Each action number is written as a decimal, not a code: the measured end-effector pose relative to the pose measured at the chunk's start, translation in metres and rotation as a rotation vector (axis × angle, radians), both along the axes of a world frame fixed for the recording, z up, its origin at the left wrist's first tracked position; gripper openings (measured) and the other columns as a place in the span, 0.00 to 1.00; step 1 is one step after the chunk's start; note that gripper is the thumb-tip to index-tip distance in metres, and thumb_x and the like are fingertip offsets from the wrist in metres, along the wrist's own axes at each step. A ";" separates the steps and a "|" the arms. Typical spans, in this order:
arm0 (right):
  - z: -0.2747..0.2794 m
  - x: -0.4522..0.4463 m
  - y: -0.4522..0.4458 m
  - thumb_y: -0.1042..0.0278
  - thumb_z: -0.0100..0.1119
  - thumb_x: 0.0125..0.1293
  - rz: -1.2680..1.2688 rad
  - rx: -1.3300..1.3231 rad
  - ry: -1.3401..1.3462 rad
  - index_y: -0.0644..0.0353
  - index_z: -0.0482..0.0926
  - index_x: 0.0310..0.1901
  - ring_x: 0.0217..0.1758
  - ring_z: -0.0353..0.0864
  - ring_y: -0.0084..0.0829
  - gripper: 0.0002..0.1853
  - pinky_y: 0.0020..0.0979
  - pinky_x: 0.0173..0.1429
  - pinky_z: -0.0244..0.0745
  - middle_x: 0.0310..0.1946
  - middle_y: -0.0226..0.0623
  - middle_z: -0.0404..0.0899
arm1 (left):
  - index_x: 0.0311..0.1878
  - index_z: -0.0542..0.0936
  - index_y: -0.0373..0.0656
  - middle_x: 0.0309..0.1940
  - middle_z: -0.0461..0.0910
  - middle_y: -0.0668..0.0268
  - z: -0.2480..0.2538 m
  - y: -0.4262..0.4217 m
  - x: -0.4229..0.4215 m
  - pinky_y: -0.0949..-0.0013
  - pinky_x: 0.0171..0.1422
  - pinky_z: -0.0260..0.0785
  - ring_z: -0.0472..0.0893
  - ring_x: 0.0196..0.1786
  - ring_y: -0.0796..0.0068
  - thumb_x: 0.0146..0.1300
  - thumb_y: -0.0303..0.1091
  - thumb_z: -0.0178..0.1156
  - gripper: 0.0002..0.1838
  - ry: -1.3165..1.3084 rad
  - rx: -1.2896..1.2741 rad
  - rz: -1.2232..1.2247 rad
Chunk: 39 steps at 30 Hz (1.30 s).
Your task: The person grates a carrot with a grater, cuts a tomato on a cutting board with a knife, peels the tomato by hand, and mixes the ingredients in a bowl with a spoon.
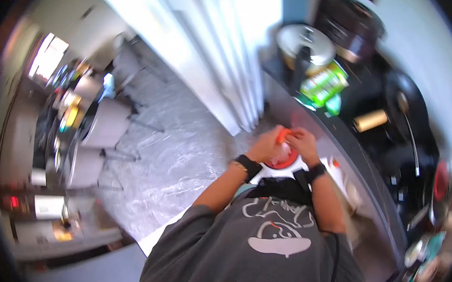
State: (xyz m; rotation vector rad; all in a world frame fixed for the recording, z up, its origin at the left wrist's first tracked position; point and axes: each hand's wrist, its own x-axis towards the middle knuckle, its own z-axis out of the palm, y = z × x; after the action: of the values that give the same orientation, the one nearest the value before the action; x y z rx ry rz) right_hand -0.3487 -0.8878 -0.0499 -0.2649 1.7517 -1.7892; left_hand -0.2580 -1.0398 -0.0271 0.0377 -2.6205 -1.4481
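Pinching a small, bright orange-red item (284, 135) between them, the two hands meet in front of the person's dark grey printed shirt (228, 251). From where I stand, the left hand (266, 146) has its fingers curled in against one side of it, and the right hand (303, 145) has bent fingers closed on the other; blur hides the exact fingertip contact. The item sits just above a round red bowl (282, 164), and something pale and translucent (285, 151) shows between the hands and the bowl, too smeared to name. A black band (251, 165) circles the left wrist, and another dark band (317, 172) the right.

Beside them runs a dark counter, a long surface (367, 170) carrying a lidded round metal pot (305, 43), a bright green packet (325, 85) near it, a yellowish cylinder (371, 121) and a long-handled metal ladle (410, 136). Well apart, across the grey marbled floor (163, 140), pale chairs (107, 123) line a cluttered table.
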 end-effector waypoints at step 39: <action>-0.021 -0.044 0.015 0.70 0.63 0.63 0.453 0.321 0.248 0.65 0.73 0.60 0.46 0.77 0.19 0.24 0.22 0.47 0.71 0.48 0.32 0.79 | 0.41 0.79 0.37 0.40 0.82 0.48 -0.006 0.005 -0.017 0.52 0.50 0.73 0.81 0.47 0.46 0.52 0.43 0.60 0.19 -0.080 0.068 0.176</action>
State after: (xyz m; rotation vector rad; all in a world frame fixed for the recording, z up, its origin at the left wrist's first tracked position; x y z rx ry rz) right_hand -0.3927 -0.8725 -0.0712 -0.7089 1.9258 -1.1753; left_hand -0.2751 -1.0345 -0.0328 0.3326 -2.5529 -1.5028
